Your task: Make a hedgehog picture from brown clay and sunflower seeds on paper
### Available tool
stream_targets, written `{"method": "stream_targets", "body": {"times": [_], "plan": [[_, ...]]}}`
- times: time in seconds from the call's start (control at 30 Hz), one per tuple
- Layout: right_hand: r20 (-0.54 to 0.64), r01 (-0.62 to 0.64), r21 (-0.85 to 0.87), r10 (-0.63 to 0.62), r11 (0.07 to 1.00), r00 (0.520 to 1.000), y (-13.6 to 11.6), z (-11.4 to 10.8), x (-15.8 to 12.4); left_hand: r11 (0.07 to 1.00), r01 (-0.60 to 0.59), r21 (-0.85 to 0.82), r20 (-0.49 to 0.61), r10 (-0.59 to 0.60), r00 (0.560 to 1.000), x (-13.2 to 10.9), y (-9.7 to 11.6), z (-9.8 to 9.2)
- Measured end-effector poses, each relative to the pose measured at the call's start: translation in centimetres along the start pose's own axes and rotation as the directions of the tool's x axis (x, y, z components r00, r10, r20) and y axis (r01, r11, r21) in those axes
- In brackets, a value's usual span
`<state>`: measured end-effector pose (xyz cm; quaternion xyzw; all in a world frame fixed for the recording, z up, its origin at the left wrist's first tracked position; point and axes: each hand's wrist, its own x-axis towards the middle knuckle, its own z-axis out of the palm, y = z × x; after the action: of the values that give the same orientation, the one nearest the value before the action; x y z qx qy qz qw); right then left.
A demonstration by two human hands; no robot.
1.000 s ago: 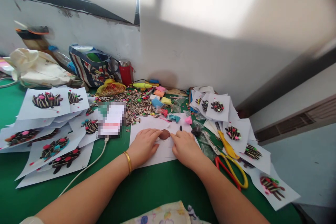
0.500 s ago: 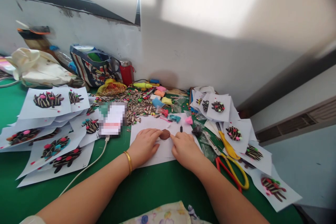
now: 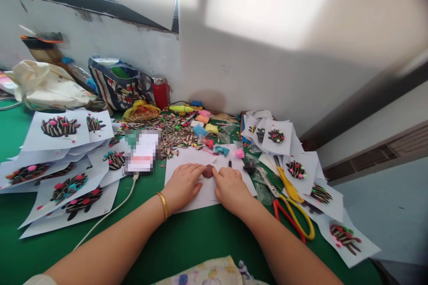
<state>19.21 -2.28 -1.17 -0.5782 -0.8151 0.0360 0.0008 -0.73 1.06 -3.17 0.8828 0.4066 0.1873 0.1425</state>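
A flat brown lump of clay [image 3: 209,170] lies on a white sheet of paper [image 3: 207,193] on the green table. My left hand [image 3: 182,185], with a gold bangle on the wrist, lies on the sheet with its fingertips against the lump's left side. From the right, my right hand [image 3: 230,188] presses its curled fingers against the lump's other edge. Both hands pinch the clay between them. A small black pen tip [image 3: 230,163] stands just beyond my right hand.
Sheets with seed-and-clay hedgehog pictures [image 3: 68,188] are spread at left and at right [image 3: 296,169]. A heap of sunflower seeds [image 3: 174,131] and coloured clay bits [image 3: 203,125] lie behind. Red and yellow scissors [image 3: 294,209] are at right, a blurred phone [image 3: 143,151] with cable at left.
My right hand has slid a little left, closing in on the brown clay and covering more of it. My left hand has stayed in place.
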Motion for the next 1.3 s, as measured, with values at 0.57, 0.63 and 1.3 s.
{"method": "stream_targets", "body": {"times": [0.57,0.63,1.3], "plan": [[0.069,0.026,-0.028,-0.024,0.999,0.997,-0.8,-1.0,-0.9,1.0,0.011,-0.005,0.004,-0.011,1.0,0.0,0.0,0.1],[0.044,0.002,0.007,-0.003,1.0,0.999,-0.4,-1.3,-1.0,1.0,0.007,-0.005,0.002,-0.006,1.0,0.0,0.0,0.0],[0.011,0.042,-0.006,-0.042,0.999,0.999,0.2,-1.4,-1.2,1.0,0.005,-0.003,0.0,-0.005,1.0,0.0,-0.1,0.2]]}}
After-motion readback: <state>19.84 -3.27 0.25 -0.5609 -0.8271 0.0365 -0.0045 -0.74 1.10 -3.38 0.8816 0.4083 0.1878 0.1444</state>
